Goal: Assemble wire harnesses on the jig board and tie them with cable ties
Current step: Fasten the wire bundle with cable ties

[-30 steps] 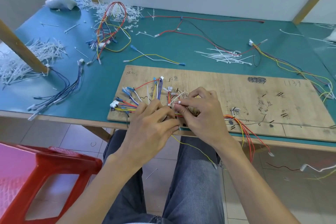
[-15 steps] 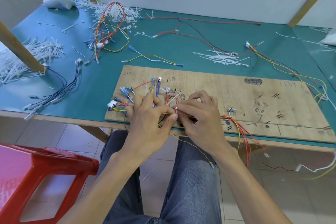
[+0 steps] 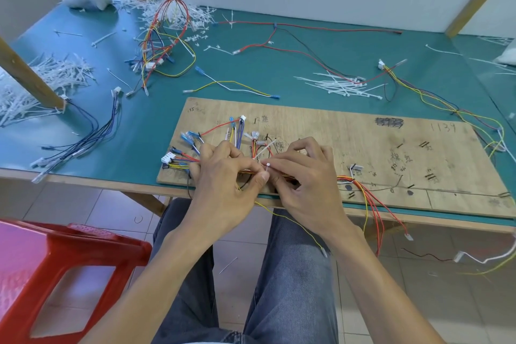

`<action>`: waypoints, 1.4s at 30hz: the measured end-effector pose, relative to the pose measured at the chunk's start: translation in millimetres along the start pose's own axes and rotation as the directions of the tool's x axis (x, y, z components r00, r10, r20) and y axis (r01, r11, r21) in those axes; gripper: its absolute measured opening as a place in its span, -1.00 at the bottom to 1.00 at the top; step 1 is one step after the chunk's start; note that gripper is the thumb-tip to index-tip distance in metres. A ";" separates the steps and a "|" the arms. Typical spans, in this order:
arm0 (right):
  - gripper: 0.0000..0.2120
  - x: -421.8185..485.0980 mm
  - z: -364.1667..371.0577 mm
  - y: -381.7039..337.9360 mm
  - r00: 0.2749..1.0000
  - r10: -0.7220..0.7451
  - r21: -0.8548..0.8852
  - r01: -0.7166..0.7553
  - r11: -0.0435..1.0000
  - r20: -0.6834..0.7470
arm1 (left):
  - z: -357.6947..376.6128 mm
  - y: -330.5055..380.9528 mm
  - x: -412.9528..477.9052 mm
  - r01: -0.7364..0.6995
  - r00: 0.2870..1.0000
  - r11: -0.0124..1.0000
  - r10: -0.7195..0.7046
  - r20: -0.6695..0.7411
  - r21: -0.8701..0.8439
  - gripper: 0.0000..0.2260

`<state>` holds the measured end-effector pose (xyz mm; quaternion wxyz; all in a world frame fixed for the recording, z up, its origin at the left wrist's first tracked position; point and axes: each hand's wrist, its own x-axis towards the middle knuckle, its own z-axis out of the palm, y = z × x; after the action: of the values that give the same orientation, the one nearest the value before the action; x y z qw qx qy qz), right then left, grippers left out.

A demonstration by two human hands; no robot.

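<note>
A wooden jig board (image 3: 349, 142) lies on the green table. A wire harness (image 3: 215, 131) of red, yellow, blue and white wires is spread over its left part, and its right end (image 3: 363, 190) hangs off the front edge. My left hand (image 3: 223, 179) grips the bundle, thumb and forefinger pinched at a white cable tie (image 3: 267, 166). My right hand (image 3: 304, 176) pinches the tie's head from the right. The tie's tail sticks up and away between my hands. The bundle under my fingers is hidden.
Loose cable ties (image 3: 337, 84) lie behind the board, with bigger heaps at the left (image 3: 42, 78) and back. Spare harnesses (image 3: 164, 45) and single wires are scattered over the table. A red plastic stool (image 3: 55, 268) stands at my left knee.
Both hands have closed in on the tie at the bundle, the left thumb now against the tie's head. The tail stands shorter than a second ago.
</note>
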<state>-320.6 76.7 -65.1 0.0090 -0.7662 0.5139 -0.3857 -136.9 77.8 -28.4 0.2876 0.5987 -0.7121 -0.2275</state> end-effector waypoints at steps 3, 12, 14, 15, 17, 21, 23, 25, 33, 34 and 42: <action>-0.89 -0.1 0.1 0.7 1.000 -0.009 0.003 0.009 1.000 0.008 | -0.2 -0.4 0.6 0.011 1.000 1.000 -0.011 -0.002 -0.002 -0.97; -0.91 -2.2 -1.3 -2.8 0.998 -0.058 -0.017 0.058 0.998 0.000 | -3.2 1.0 1.9 0.031 0.999 0.999 -0.031 0.008 -0.016 -0.95; -0.90 -2.7 -1.6 -4.6 0.998 -0.058 -0.027 0.058 0.998 0.009 | -4.2 1.5 2.5 0.053 0.999 0.998 -0.053 0.009 -0.020 -0.94; -0.88 -2.9 -1.5 -5.1 0.998 -0.057 -0.032 0.058 0.998 0.011 | -4.9 1.4 3.2 0.067 0.998 0.997 -0.067 0.019 -0.025 -0.94; -0.84 -2.6 -0.6 -4.8 0.998 -0.064 -0.038 0.064 0.997 0.012 | -6.9 1.1 5.6 0.102 0.993 0.994 -0.100 0.056 -0.037 -0.90; -0.85 -2.8 1.4 -0.2 0.996 -0.084 -0.049 0.085 0.995 0.023 | -11.3 5.3 11.0 0.094 0.993 0.995 -0.095 0.067 0.011 -0.85; -0.85 -3.0 2.6 1.0 0.997 -0.076 -0.042 0.077 0.996 0.021 | -14.3 8.3 12.0 0.058 0.997 0.998 -0.057 0.055 -0.015 -0.90; -0.85 -3.0 3.4 0.9 0.998 -0.069 -0.029 0.069 0.997 0.008 | -16.7 9.3 13.0 0.033 0.997 0.997 -0.028 0.074 -0.065 -0.95; -0.80 -2.1 0.0 -2.2 0.998 -0.040 -0.002 0.040 0.999 0.043 | -18.3 0.4 23.0 -0.036 0.987 0.979 0.066 0.144 -0.202 -0.89; -0.79 -1.9 -0.4 -2.9 0.998 -0.032 0.004 0.032 0.999 0.051 | -18.8 -0.9 25.1 -0.029 0.981 0.976 0.069 0.180 -0.214 -0.89; -0.89 1.5 -3.1 -1.0 0.995 0.085 0.149 -0.092 0.985 0.057 | -33.4 -0.8 48.3 -0.070 0.926 0.988 0.117 0.359 -0.141 -0.89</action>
<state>-321.4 77.2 -61.6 0.0973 -0.7493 0.5163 -0.4032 -119.2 30.8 2.1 0.1974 0.4919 -0.7652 -0.3655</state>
